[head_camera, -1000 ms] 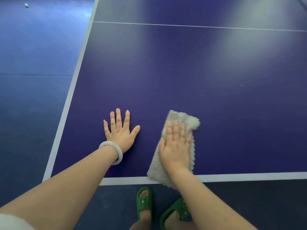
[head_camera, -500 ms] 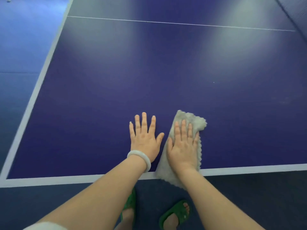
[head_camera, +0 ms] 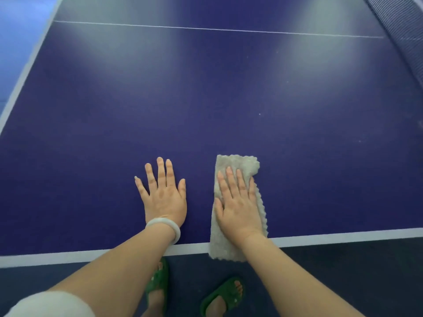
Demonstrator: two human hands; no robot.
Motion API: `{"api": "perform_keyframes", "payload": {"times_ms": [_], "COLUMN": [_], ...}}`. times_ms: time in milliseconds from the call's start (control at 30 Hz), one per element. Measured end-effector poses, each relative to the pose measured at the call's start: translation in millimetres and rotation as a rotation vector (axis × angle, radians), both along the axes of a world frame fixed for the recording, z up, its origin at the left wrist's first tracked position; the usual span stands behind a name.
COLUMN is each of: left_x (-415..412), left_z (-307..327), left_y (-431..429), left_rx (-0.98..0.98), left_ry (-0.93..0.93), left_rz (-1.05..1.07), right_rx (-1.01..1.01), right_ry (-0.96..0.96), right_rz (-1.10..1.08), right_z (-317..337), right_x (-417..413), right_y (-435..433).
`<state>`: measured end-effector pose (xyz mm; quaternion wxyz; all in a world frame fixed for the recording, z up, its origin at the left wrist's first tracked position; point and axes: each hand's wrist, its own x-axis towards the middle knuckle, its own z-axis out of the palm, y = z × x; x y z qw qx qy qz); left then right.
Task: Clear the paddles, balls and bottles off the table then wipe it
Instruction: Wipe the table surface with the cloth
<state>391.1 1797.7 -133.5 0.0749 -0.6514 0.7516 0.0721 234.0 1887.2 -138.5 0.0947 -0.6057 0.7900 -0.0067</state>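
The dark blue table tennis table (head_camera: 206,92) fills the view, with no paddles, balls or bottles on it. My right hand (head_camera: 238,202) lies flat, fingers together, pressing a folded grey fluffy cloth (head_camera: 238,163) onto the table near its front edge; the cloth's near end hangs over the white edge line. My left hand (head_camera: 163,195) rests flat on the bare table beside it, fingers spread, holding nothing. A white bangle (head_camera: 167,225) sits on my left wrist.
The net (head_camera: 402,30) runs along the upper right corner. A thin white centre line (head_camera: 206,28) crosses the far part of the table. The white edge line (head_camera: 343,235) marks the near edge. Below it are the dark floor and my feet in green sandals (head_camera: 223,296).
Both hands and the cloth have slid to the right along the front edge, and the view has shifted right with them, bringing the net into sight. The hands are further apart now.
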Motion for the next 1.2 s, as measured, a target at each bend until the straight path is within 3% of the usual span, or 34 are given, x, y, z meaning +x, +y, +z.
{"api": "perform_keyframes", "payload": {"times_ms": [67, 133, 267, 333, 400, 567, 633, 700, 800, 933, 1000, 1133, 1200], "left_x": [0, 0, -1, -1, -1, 1, 0, -1, -2, -1, -1, -1, -1], "left_z": [0, -1, -2, -2, -2, -2, -3, -3, -4, -4, -4, -4, -4], "left_y": [0, 0, 1, 0, 0, 0, 0, 0, 1, 0, 0, 0, 0], "left_rx": [-0.003, -0.013, -0.028, -0.032, -0.027, -0.036, -0.045, -0.049, -0.049, -0.056, -0.060, -0.062, -0.062], "left_ry": [-0.001, 0.005, 0.001, -0.007, -0.004, 0.035, 0.047, 0.039, 0.027, 0.039, 0.048, 0.049, 0.052], "left_rz": [0.005, 0.016, 0.028, 0.032, 0.037, 0.044, 0.049, 0.051, 0.050, 0.057, 0.057, 0.054, 0.055], "right_rx": [0.015, 0.021, 0.069, 0.058, 0.023, 0.024, 0.020, 0.018, 0.071, 0.021, -0.025, 0.009, -0.004], "right_ry": [-0.020, -0.009, 0.059, 0.055, 0.026, -0.069, -0.072, -0.019, 0.025, 0.006, -0.012, -0.055, -0.017], "right_rz": [0.231, 0.253, -0.183, -0.379, -0.432, 0.218, 0.280, 0.172, -0.209, -0.572, -0.415, 0.256, 0.239], "right_z": [3, 4, 3, 2, 3, 8, 9, 6, 4, 0, 1, 5, 3], "right_x": [-15, -56, -131, -125, -90, -27, -60, -108, -165, -137, -96, -71, -107], "right_y": [21, 37, 32, 10, -12, 6, 25, 37, 28, -9, -20, 3, 15]}}
